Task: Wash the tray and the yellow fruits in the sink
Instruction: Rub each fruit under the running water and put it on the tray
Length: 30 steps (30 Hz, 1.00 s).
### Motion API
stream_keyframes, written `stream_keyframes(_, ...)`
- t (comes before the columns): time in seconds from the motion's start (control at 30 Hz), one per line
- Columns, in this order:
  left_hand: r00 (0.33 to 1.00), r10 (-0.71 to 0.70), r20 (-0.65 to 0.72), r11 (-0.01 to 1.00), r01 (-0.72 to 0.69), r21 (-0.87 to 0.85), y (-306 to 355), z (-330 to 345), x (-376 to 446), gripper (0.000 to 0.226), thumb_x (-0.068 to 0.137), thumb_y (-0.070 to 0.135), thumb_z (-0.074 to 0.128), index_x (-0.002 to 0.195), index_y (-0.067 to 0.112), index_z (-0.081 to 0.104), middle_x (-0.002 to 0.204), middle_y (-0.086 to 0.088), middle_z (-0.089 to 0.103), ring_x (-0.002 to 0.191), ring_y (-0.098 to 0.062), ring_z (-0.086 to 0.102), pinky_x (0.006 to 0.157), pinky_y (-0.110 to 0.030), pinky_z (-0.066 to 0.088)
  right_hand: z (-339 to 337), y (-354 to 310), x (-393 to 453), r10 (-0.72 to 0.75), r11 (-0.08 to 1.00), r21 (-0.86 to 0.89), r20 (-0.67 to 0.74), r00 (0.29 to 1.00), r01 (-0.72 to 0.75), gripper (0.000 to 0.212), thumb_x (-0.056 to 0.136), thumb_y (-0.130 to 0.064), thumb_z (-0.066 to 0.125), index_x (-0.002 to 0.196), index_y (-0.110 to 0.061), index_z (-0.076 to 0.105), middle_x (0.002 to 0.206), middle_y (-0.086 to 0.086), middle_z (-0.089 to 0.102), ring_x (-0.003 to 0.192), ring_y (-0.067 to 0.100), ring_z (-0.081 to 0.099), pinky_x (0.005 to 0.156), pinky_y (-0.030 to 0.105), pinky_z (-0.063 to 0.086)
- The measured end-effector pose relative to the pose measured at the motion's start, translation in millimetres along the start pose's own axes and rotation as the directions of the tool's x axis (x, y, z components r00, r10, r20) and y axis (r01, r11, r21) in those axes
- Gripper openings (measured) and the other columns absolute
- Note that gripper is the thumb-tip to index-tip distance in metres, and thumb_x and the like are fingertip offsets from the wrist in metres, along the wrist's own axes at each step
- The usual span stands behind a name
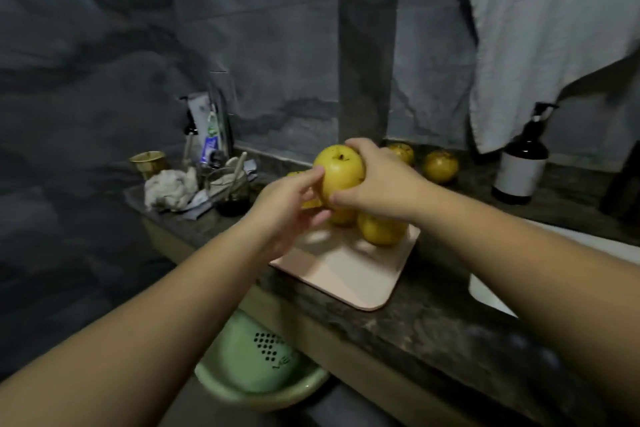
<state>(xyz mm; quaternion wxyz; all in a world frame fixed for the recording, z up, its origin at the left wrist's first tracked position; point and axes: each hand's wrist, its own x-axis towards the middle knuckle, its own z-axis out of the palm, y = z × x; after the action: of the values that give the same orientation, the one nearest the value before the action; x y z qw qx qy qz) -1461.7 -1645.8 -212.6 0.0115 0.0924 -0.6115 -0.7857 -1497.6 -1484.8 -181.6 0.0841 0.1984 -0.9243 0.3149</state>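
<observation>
The right hand (pixel 377 180) held one yellow fruit (pixel 341 168) up above the tray (pixel 349 274), its fingers (pixel 356 146) curled over the top and far side and the thumb under the near lower edge. The left hand (pixel 291 198) met the same fruit from the left, fingertips touching its side, the rest of the fingers only loosely bent; whether it bore any weight could not be told. The fruit was near round, stem end tilted up and toward the camera, so it had no long axis to speak of.

The tray lay flat on the table (pixel 433 315), one corner reaching the front edge. More fruits (pixel 381 229) sat on its far end, right under the lifted one, partly hidden by the hands. Two further fruits (pixel 440 166) rested on the table by the wall, off the tray.

The sink (pixel 485 291) showed only as a white rim at the right, past the tray and under the right forearm. So the carry would likely run rightward, and the right hand, with the firmer grip and on the sink's side, looked the better placed for it. Nothing appeared washed yet
</observation>
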Motion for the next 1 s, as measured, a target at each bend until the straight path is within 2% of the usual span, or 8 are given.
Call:
stream_keyframes(0.1,0.996,-0.002,-0.091,0.994,0.013,0.110,-2.7,-38.9,6.2,0.042,0.102,0.035,0.062,0.136,0.010,0.059,0.125,-0.021,0.068,0.092,-0.031,0.069,0.070,-0.034,0.058,42.0,-13.6,8.2,-0.017,1.000,0.005,0.009,1.000,0.017,0.104,0.069,-0.050,0.087,0.154,-0.027,0.033,0.143,0.010,0.050,0.129,0.026,0.054,0.092,0.024,0.039)
stream_keyframes(0.2,0.986,0.022,-0.167,0.985,0.007,0.171,-11.8,-65.6,14.7,0.037,0.105,0.040,0.057,0.128,0.012,0.061,0.113,-0.015,0.075,0.082,-0.023,0.069,0.062,-0.029,0.054,80.3,-19.9,15.3,0.032,0.997,0.064,-0.015,0.999,-0.031,0.097,0.067,-0.051,0.088,0.146,-0.021,0.041,0.141,0.006,0.056,0.127,0.024,0.055,0.095,0.029,0.043)
stream_keyframes(0.37,0.967,0.018,-0.256,0.974,0.041,0.223,-20.7,-96.1,28.3,0.044,0.102,0.054,0.054,0.118,0.016,0.067,0.112,-0.010,0.071,0.080,-0.027,0.071,0.065,-0.036,0.059,119.5,-20.0,23.5,-0.013,0.999,0.040,0.033,0.999,0.011,0.086,0.076,-0.042,0.082,0.148,-0.023,0.041,0.139,0.007,0.055,0.121,0.025,0.057,0.087,0.025,0.038)
stream_keyframes(0.5,0.956,0.040,-0.291,0.948,0.056,0.313,-19.9,-106.8,30.0,0.065,0.076,0.072,0.050,0.106,0.017,0.071,0.108,-0.010,0.074,0.095,-0.031,0.071,0.093,-0.052,0.057,129.6,-14.4,26.1,-0.057,0.998,-0.011,0.058,0.997,0.058,0.078,0.080,-0.039,0.081,0.147,-0.026,0.043,0.132,0.006,0.055,0.112,0.023,0.060,0.088,0.027,0.043)
stream_keyframes(0.6,0.964,0.093,-0.251,0.914,0.018,0.406,-21.9,-106.9,29.0,0.062,0.074,0.073,0.044,0.095,0.021,0.070,0.095,-0.005,0.071,0.090,-0.028,0.067,0.092,-0.050,0.055,135.6,-11.2,26.1,-0.039,0.999,-0.036,0.045,0.998,0.040,0.078,0.080,-0.041,0.081,0.146,-0.026,0.044,0.129,0.007,0.056,0.110,0.023,0.060,0.082,0.024,0.037)
stream_keyframes(0.77,0.963,0.135,-0.234,0.876,-0.005,0.482,-17.6,-107.6,24.1,0.075,0.059,0.085,0.039,0.088,0.023,0.071,0.105,0.000,0.074,0.100,-0.027,0.072,0.100,-0.049,0.055,138.2,-9.7,24.7,-0.020,0.999,-0.031,0.015,1.000,0.020,0.078,0.078,-0.042,0.082,0.145,-0.026,0.045,0.120,0.003,0.058,0.109,0.022,0.061,0.079,0.025,0.036)
stream_keyframes(0.9,0.972,0.133,-0.194,0.878,-0.025,0.479,-14.5,-107.4,17.6,0.055,0.076,0.075,0.043,0.086,0.026,0.064,0.118,-0.006,0.071,0.114,-0.036,0.068,0.106,-0.055,0.051,134.9,-10.0,21.2,-0.030,0.997,-0.068,0.047,0.998,0.033,0.080,0.082,-0.038,0.079,0.151,-0.025,0.042,0.131,0.005,0.060,0.114,0.022,0.061,0.085,0.024,0.041)
stream_keyframes(1.0,0.972,0.156,-0.175,0.846,-0.040,0.532,-15.7,-107.6,15.1,0.051,0.092,0.069,0.047,0.091,0.021,0.066,0.116,-0.002,0.070,0.108,-0.026,0.067,0.102,-0.043,0.052,126.3,-15.0,17.6,-0.047,0.994,-0.098,0.091,0.995,0.056,0.086,0.085,-0.035,0.078,0.157,-0.023,0.034,0.139,0.008,0.058,0.120,0.024,0.060,0.093,0.026,0.042)
